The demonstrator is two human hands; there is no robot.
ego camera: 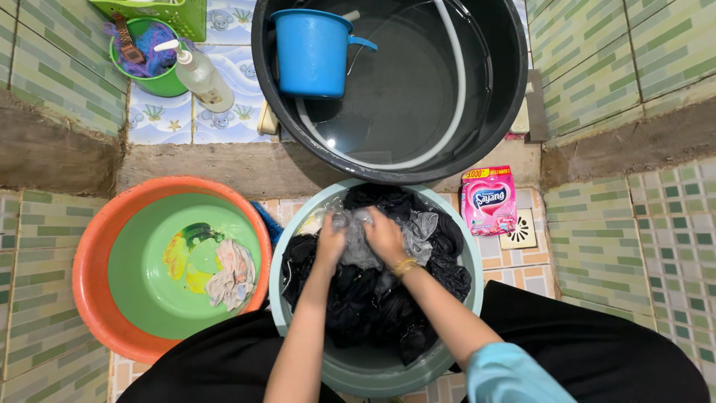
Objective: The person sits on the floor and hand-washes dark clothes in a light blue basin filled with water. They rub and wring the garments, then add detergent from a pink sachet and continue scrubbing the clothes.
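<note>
from the head view, your left hand (330, 242) and right hand (385, 237) sit close together over the far half of the pale grey-green plastic wash basin (468, 257), both clamped on the same bunched, wet grey cloth (359, 240) — fingers curled into it, knuckles nearly touching. that cloth lies on top of a heap of dark, soaked garments (373, 298) that fills most of the basin, from its far rim down toward the near rim by your knees.

as i judge it, the washing is well under way but far from finished: only this one grey piece is in your grip, and the dark heap under it looks unsorted and wet. to the left, touching the wash basin's side, a green plastic basin nested in an orange one (97, 298) holds just a yellow-green cloth (186, 257) and a pale pinkish cloth (233, 275) — a small share next to the heap.

beyond the far rim stands a large black plastic tub of water (514, 75) with a blue plastic dipper (312, 52) and a white hose (455, 97) in it. a pink detergent packet (488, 200) lies on the tiled floor (656, 246), just beside the wash basin's right edge. in the far left corner of the floor are a small green bowl (160, 83) and a clear pump bottle (200, 75).
</note>
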